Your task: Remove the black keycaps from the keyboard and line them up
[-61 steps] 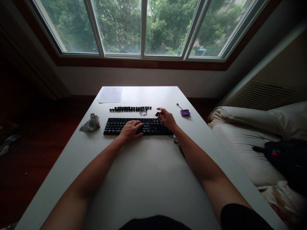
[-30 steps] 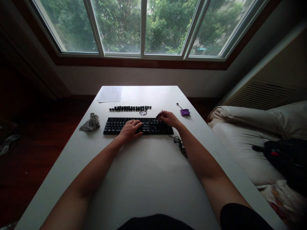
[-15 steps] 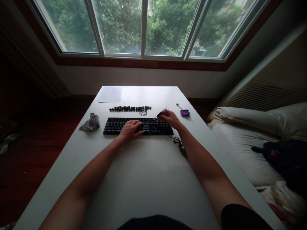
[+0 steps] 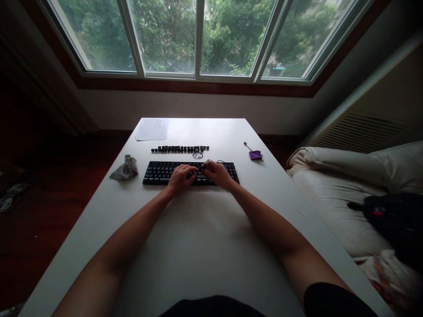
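Observation:
A black keyboard lies across the white table. My left hand rests on its middle keys with the fingers curled down on them. My right hand is closed round a small thin tool, whose tip points at the keys just beside my left fingers. A row of loose black keycaps lies behind the keyboard, with a small wire ring next to it.
A grey crumpled cloth lies left of the keyboard. A sheet of paper sits at the far left corner, and a purple brush-like item at the right. A bed with a black bag stands right of the table.
My right hand has moved left from the keyboard's right end to its middle, carrying the small tool. The left hand has stayed on the keys.

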The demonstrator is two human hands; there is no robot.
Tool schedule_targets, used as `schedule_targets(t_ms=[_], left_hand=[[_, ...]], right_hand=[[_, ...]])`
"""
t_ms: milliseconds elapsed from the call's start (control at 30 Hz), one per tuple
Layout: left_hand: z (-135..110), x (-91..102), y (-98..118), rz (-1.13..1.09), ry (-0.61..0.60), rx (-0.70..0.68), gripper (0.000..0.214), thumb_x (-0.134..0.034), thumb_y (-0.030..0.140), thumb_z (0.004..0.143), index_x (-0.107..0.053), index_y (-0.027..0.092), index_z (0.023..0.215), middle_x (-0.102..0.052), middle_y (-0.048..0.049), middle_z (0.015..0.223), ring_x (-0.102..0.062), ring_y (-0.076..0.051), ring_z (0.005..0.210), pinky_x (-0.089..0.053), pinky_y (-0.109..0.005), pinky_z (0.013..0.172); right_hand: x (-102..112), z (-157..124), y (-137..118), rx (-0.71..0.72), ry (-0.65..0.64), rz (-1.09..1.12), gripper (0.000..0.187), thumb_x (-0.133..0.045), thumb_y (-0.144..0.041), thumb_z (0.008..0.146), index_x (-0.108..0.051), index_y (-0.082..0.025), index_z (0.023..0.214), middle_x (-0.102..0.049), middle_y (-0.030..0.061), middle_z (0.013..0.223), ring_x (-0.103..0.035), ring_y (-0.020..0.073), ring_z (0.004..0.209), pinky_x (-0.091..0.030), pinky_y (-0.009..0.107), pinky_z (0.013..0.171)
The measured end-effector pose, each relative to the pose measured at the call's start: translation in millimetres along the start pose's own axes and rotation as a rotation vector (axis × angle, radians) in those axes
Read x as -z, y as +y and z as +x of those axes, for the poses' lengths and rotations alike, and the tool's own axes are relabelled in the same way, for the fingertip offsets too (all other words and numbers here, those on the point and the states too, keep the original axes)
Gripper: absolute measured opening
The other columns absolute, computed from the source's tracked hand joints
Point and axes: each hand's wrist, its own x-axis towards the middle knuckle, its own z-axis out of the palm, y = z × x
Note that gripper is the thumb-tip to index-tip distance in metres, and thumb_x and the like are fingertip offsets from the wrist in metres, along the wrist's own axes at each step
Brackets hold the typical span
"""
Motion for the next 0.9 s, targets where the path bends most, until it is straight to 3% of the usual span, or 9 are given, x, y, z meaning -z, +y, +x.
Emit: schedule_targets(t_ms=[300,633,900], left_hand=[[-0.9,-4.5,-3.7,0.057,0.0,0.03,0.03,-0.06,0.028,0.093,-0.066,0.026,0.122,-0.072,-0.0053,0.112,-0.063,-0.026,0.105,-0.047,-0.044,0.095],[-0.4,-6.2,-2.1,0.135,-0.025,0.025,0.029,-0.063,0.035,0.092,-0.067,0.025,0.12,-0.071,-0.0067,0.114,-0.06,-0.028,0.108,-0.045,-0.045,0.094],[-1.3,-3.3,-3.4,0.128,-0.041,0.014,0.032,-0.063,0.04,0.092,-0.066,0.027,0.122,-0.069,-0.0069,0.115,-0.059,-0.028,0.109,-0.046,-0.046,0.095]], right_hand=[[-7.7,-5.1,-9.0,0.008,0.042,-0.041,0.019,-0.069,-0.039,0.081,-0.069,-0.026,0.094,-0.072,0.0009,0.081,-0.072,0.0254,0.084,-0.06,0.038,0.072],[-11.6,-3.1,3.6,-0.088,0.056,0.066,0.023,-0.067,-0.037,0.08,-0.063,-0.024,0.098,-0.07,-0.0005,0.078,-0.07,0.0207,0.072,-0.059,0.034,0.067],[0.4,4.8,2.3,-0.187,0.145,0.152,0.017,-0.06,-0.037,0.081,-0.059,-0.023,0.09,-0.056,-0.0046,0.061,-0.053,0.0131,0.05,-0.045,0.026,0.05]])
